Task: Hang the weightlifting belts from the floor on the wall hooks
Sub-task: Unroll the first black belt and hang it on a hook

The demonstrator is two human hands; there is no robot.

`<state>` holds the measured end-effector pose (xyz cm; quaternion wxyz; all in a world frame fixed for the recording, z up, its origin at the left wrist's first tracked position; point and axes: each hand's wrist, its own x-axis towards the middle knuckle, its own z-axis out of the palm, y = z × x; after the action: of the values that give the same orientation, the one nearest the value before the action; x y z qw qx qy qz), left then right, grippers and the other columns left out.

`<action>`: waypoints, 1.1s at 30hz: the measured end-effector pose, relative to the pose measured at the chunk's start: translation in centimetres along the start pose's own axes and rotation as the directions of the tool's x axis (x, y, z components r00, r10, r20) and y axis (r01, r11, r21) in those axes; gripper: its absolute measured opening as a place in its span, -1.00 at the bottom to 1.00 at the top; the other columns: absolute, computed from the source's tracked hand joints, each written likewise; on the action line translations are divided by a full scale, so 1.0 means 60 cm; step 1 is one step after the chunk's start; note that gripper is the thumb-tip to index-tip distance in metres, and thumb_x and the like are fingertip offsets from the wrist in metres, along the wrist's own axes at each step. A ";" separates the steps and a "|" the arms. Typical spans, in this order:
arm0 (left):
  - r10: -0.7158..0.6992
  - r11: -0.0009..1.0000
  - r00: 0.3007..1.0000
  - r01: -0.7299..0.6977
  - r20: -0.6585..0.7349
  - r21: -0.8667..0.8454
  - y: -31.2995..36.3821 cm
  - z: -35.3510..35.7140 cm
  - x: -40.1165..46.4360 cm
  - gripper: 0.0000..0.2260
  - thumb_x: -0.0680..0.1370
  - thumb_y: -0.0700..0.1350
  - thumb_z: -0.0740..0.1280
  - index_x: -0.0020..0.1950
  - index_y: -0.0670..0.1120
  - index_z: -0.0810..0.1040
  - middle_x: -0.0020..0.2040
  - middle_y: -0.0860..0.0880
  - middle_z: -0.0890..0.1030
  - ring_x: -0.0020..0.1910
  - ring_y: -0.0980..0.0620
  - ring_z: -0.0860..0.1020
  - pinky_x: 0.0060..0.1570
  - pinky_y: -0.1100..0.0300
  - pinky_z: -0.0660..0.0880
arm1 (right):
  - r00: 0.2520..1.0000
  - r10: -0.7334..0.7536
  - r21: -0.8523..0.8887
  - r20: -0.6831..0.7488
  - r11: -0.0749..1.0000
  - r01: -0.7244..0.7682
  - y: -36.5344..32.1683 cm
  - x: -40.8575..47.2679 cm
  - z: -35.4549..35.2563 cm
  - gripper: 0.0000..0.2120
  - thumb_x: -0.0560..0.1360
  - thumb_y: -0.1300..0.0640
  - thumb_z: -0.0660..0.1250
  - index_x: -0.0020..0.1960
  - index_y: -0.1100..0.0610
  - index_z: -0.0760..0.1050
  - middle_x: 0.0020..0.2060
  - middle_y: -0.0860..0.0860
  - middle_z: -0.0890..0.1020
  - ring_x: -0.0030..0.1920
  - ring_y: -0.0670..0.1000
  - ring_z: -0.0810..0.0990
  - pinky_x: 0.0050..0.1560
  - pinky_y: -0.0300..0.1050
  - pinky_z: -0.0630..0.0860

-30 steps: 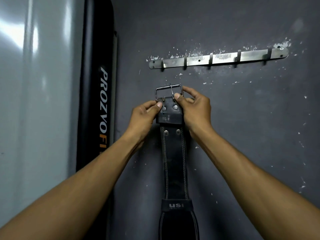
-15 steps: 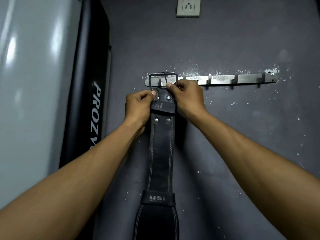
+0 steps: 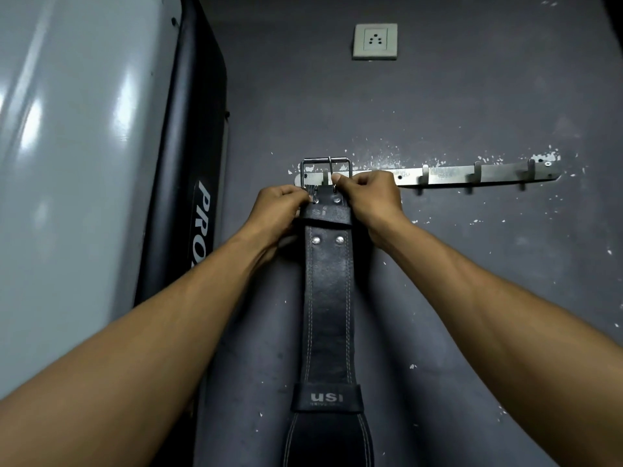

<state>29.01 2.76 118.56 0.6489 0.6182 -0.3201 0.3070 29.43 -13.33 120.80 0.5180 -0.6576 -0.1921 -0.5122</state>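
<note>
A black leather weightlifting belt (image 3: 328, 298) hangs straight down against the grey wall. Its steel buckle (image 3: 326, 162) frames the leftmost hook of a metal hook rail (image 3: 445, 174); I cannot tell if it rests on the hook. My left hand (image 3: 276, 210) pinches the belt's top left corner just under the buckle. My right hand (image 3: 369, 197) grips the top right corner, with the thumb at the buckle's prong. The rail's left part is partly hidden behind my right hand and the buckle.
Three bare hooks (image 3: 477, 170) stick out along the rail to the right. A tall black and grey padded panel (image 3: 182, 163) stands close on the left. A wall socket (image 3: 375, 41) sits above the rail. No other belt is in sight.
Both hands raised the belt's buckle end from below the rail up to the rail's left end. The buckle now lies over the leftmost hook, and the view has tilted upward.
</note>
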 end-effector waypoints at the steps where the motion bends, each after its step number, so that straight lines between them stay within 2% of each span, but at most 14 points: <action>1: -0.011 1.000 1.000 0.011 0.000 0.004 -0.002 0.000 0.006 -0.80 0.54 -0.25 0.30 -0.25 -0.06 0.57 -0.40 -0.01 0.47 -0.47 0.08 0.40 -0.38 0.28 0.36 | 1.000 0.004 -0.006 -0.009 1.000 -0.004 -0.002 0.004 0.001 -0.51 0.52 -0.12 0.51 -0.18 0.35 0.62 -0.40 0.06 0.47 -0.36 0.00 0.34 -0.35 -0.10 0.23; 4: -0.022 0.999 1.000 0.023 -0.005 0.034 -0.008 0.002 0.019 -0.81 0.55 -0.22 0.35 -0.26 -0.08 0.58 -0.47 0.01 0.48 -0.53 0.10 0.40 -0.44 0.32 0.35 | 0.999 0.026 -0.041 -0.026 0.999 -0.027 -0.006 0.014 0.007 -0.64 0.50 -0.11 0.54 -0.28 0.13 0.56 -0.41 0.06 0.45 -0.37 0.02 0.32 -0.35 -0.10 0.23; 6: -0.004 0.999 1.000 0.005 -0.018 0.049 -0.012 0.002 0.028 -0.84 0.56 -0.18 0.41 -0.23 -0.11 0.62 -0.46 -0.01 0.54 -0.55 0.11 0.45 -0.45 0.32 0.38 | 0.998 0.053 -0.064 -0.033 0.996 -0.055 -0.004 0.023 0.012 -0.59 0.49 -0.07 0.55 -0.37 0.09 0.46 -0.45 0.04 0.41 -0.38 0.03 0.31 -0.33 -0.11 0.24; 8: 0.002 0.999 0.998 0.001 -0.059 0.048 -0.019 0.003 0.043 -0.83 0.54 -0.12 0.46 -0.20 -0.17 0.67 -0.40 -0.05 0.64 -0.49 0.05 0.58 -0.38 0.25 0.53 | 0.994 0.095 -0.083 -0.048 0.992 -0.098 -0.002 0.031 0.018 -0.56 0.48 -0.05 0.56 -0.41 0.08 0.42 -0.47 0.01 0.44 -0.39 0.05 0.37 -0.32 -0.13 0.29; 10: 0.000 0.997 0.991 0.011 -0.136 0.080 -0.024 0.005 0.062 -0.72 0.42 0.04 0.52 -0.20 -0.19 0.70 -0.24 -0.14 0.73 -0.23 -0.12 0.72 -0.08 0.01 0.68 | 0.988 0.138 -0.103 -0.062 0.984 -0.144 -0.002 0.037 0.024 -0.66 0.46 -0.06 0.57 -0.31 0.11 0.53 -0.37 0.04 0.57 -0.31 0.08 0.50 -0.33 -0.14 0.34; 12: 0.000 0.992 0.977 0.026 -0.212 0.121 -0.030 0.009 0.082 -0.59 0.29 0.16 0.52 -0.19 -0.20 0.71 -0.17 -0.16 0.75 -0.11 -0.18 0.73 0.04 -0.12 0.66 | 0.983 0.170 -0.107 -0.073 0.978 -0.177 -0.004 0.043 0.024 -0.67 0.43 -0.07 0.60 -0.12 0.19 0.63 -0.19 0.10 0.68 -0.18 0.14 0.64 -0.30 -0.15 0.44; 14: 0.011 0.979 0.968 0.041 -0.250 0.199 -0.028 0.015 0.088 -0.60 0.33 0.15 0.53 -0.15 -0.20 0.70 -0.14 -0.15 0.74 -0.10 -0.16 0.72 0.00 -0.02 0.67 | 0.976 0.204 -0.109 -0.074 0.971 -0.211 -0.004 0.044 0.021 -0.56 0.41 -0.07 0.62 0.06 0.25 0.64 -0.02 0.17 0.74 -0.01 0.21 0.72 -0.17 -0.06 0.57; 16: 0.014 0.964 0.966 0.056 -0.260 0.261 -0.024 0.020 0.083 -0.68 0.39 0.09 0.54 -0.10 -0.17 0.70 -0.11 -0.12 0.73 -0.11 -0.11 0.71 -0.08 0.11 0.62 | 0.975 0.214 -0.124 -0.063 0.968 -0.220 0.000 0.039 0.013 -0.52 0.40 -0.07 0.63 0.12 0.25 0.63 0.04 0.19 0.73 0.04 0.22 0.73 -0.15 -0.05 0.57; 21: 0.014 0.966 0.960 0.059 -0.279 0.251 -0.039 0.027 0.062 -0.67 0.45 0.10 0.51 -0.15 -0.18 0.67 -0.16 -0.06 0.71 -0.26 0.02 0.61 -0.24 0.27 0.48 | 0.981 0.189 -0.108 -0.038 0.975 -0.192 0.016 0.011 0.003 -0.55 0.41 -0.15 0.60 0.04 0.22 0.67 -0.01 0.13 0.74 0.00 0.16 0.73 0.07 0.01 0.68; 24: -0.003 0.974 0.959 0.067 -0.284 0.215 -0.049 0.030 0.036 -0.61 0.46 0.17 0.47 -0.20 -0.18 0.66 -0.21 -0.07 0.71 -0.27 -0.02 0.60 -0.17 0.16 0.55 | 0.987 0.158 -0.077 -0.030 0.984 -0.160 0.021 -0.013 0.001 -0.54 0.47 -0.14 0.55 -0.01 0.30 0.70 -0.16 0.08 0.75 -0.16 0.08 0.71 -0.11 -0.05 0.60; 26: -0.032 0.985 0.968 0.073 -0.249 0.156 -0.064 0.029 0.015 -0.54 0.39 0.25 0.43 -0.16 -0.18 0.69 -0.18 -0.09 0.74 -0.21 -0.05 0.65 -0.04 -0.01 0.64 | 0.992 0.117 -0.041 -0.049 0.992 -0.119 0.028 -0.035 -0.002 -0.62 0.50 -0.10 0.54 -0.04 0.25 0.69 -0.27 -0.01 0.68 -0.27 -0.03 0.61 -0.22 -0.14 0.50; 27: -0.043 0.989 0.972 0.075 -0.232 0.129 -0.075 0.027 0.006 -0.52 0.34 0.30 0.40 -0.15 -0.12 0.70 -0.19 -0.09 0.73 -0.18 -0.08 0.68 -0.01 -0.09 0.64 | 0.992 0.109 -0.016 -0.056 0.994 -0.110 0.034 -0.049 -0.005 -0.69 0.51 -0.07 0.54 -0.02 0.19 0.68 -0.27 -0.05 0.67 -0.26 -0.07 0.61 -0.19 -0.16 0.53; 31: -0.106 0.991 0.973 0.121 -0.207 0.060 -0.100 0.016 -0.038 -0.42 0.29 0.41 0.33 -0.14 -0.10 0.67 -0.14 -0.14 0.74 -0.13 -0.18 0.69 -0.01 -0.15 0.61 | 0.986 0.165 0.133 -0.029 0.978 -0.160 0.065 -0.114 -0.022 -0.80 0.46 -0.07 0.53 -0.06 0.02 0.62 -0.23 -0.04 0.73 -0.19 0.00 0.71 0.07 0.12 0.70; 33: -0.134 0.987 0.973 0.148 -0.190 0.062 -0.103 0.020 -0.081 -0.50 0.36 0.38 0.33 -0.19 -0.07 0.64 -0.19 -0.12 0.71 -0.14 -0.17 0.66 0.03 -0.16 0.60 | 0.981 0.196 0.172 0.001 0.966 -0.193 0.075 -0.156 -0.038 -0.82 0.45 -0.06 0.53 -0.10 0.02 0.62 -0.21 0.01 0.76 -0.14 0.06 0.77 0.11 0.22 0.70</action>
<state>30.91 1.26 110.98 0.6719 0.6325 -0.2018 0.3281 28.11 -14.51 110.33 0.6219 -0.6222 -0.1659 -0.4457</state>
